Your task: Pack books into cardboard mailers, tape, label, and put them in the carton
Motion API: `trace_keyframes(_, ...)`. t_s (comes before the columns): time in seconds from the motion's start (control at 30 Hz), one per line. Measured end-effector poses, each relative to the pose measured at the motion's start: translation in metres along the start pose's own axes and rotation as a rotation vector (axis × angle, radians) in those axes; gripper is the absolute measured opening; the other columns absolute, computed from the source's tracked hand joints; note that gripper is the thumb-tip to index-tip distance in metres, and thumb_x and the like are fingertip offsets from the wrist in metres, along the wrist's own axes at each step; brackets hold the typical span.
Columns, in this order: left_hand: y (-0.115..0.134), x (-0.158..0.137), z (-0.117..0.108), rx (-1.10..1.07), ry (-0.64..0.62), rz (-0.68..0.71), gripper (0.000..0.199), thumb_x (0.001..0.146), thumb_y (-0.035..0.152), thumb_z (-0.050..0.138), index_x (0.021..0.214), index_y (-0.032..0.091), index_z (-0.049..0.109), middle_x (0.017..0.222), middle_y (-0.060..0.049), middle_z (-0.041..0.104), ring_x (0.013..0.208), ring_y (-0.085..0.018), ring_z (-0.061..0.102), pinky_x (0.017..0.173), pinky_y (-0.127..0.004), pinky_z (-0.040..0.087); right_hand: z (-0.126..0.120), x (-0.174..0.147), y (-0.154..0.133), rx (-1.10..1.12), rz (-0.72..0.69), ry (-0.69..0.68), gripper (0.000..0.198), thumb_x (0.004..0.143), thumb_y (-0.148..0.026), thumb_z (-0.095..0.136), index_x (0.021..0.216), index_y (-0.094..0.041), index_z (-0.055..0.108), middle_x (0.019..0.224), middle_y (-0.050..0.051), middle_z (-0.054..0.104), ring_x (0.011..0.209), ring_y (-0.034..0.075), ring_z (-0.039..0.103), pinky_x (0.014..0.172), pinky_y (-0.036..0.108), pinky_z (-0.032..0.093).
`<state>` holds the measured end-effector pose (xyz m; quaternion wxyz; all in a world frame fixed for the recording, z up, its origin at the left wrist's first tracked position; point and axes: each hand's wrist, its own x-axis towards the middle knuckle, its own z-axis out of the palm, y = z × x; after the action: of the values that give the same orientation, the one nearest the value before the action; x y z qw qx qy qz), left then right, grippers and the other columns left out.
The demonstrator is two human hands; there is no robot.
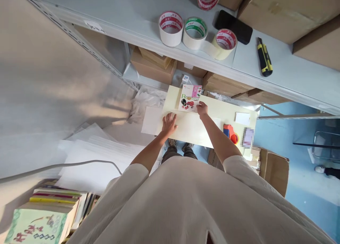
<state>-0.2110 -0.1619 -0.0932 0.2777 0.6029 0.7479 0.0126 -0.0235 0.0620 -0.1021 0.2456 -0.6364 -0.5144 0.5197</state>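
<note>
On a pale yellow table [205, 132] lies a book [187, 99] with a white cover, a pink block and the word "Beautiful". My right hand [202, 108] is closed on the lower right edge of that book. Left of it and nearer to me, my left hand [169, 123] rests with fingers apart on a pale surface, holding nothing. Whether that surface is a sheet or the tabletop itself, I cannot tell. A white sheet [151, 120] juts past the table's left edge beside my left hand.
An orange and blue tape dispenser [230, 133], a white card [242, 118] and a blurred purple item [248, 137] lie at the table's right. A shelf [119, 15] above holds tape rolls [171, 28] and a utility knife [264, 57]. Books [39, 224] are stacked lower left.
</note>
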Motion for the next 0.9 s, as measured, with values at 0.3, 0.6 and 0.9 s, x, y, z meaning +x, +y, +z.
trace_keyframes(0.3,0.007,0.025,-0.004,0.012,-0.004,0.020,0.084,0.108,0.031,0.056,0.186,0.012,0.034,0.194,-0.026,0.026,0.182,-0.042,0.023,0.146,-0.066,0.018,-0.088,-0.079,0.034,0.235,0.191,0.005,0.049,0.068,-0.041,0.082,0.114,-0.024,0.074,0.090,0.002,0.082,0.078,0.023,0.073,0.066,0.033,0.057)
trace_keyframes(0.6,0.026,0.011,0.007,-0.003,0.069,-0.062,0.074,0.114,0.037,0.045,0.184,0.014,0.038,0.191,-0.025,0.035,0.176,-0.043,0.035,0.142,-0.065,0.033,-0.068,-0.147,0.084,0.246,0.254,-0.082,0.045,0.070,-0.047,0.082,0.107,-0.028,0.065,0.085,0.001,0.078,0.082,0.026,0.075,0.076,0.040,0.062)
trace_keyframes(0.9,0.069,-0.017,0.037,0.035,-0.049,0.084,0.082,0.108,0.035,0.060,0.185,0.015,0.038,0.190,-0.021,0.038,0.177,-0.042,0.032,0.144,-0.060,0.033,-0.068,-0.158,0.104,-0.247,0.218,-0.035,0.021,0.087,-0.025,0.070,0.107,-0.026,0.076,0.113,0.010,0.084,0.109,0.028,0.079,0.103,0.041,0.062)
